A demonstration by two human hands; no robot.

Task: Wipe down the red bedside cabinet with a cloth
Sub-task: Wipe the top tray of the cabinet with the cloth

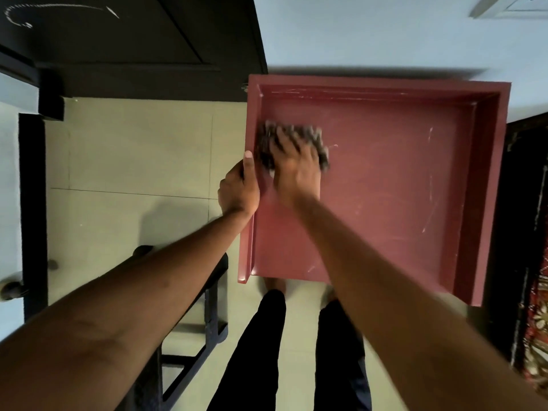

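From the head camera, the wiping looks to be under way rather than near its end. The right hand [296,164] lies on a dark grey cloth [264,137], fingers apparently spread flat and pressing it down, though motion blur softens them. The cloth sits on the recessed top of the red bedside cabinet [400,188], just beside the left hand [238,188], which grips the cabinet's raised rim [251,114] with the thumb laid along the top, likely to steady it.

Only the patch under the right hand is being covered now. The broad stretch of top to the right of that hand carries pale streaks [430,185]; whether they are dust or scratches I cannot tell. I judge most of the top, the rims and the sides, which are out of view, remain to be done.

The top is matt, flat and walled on three sides. Left of the left hand is pale tiled floor [133,149], with a dark door [148,40] beyond. Below the forearms stands a black metal frame [214,307]. A patterned rug [537,321] lies far right.
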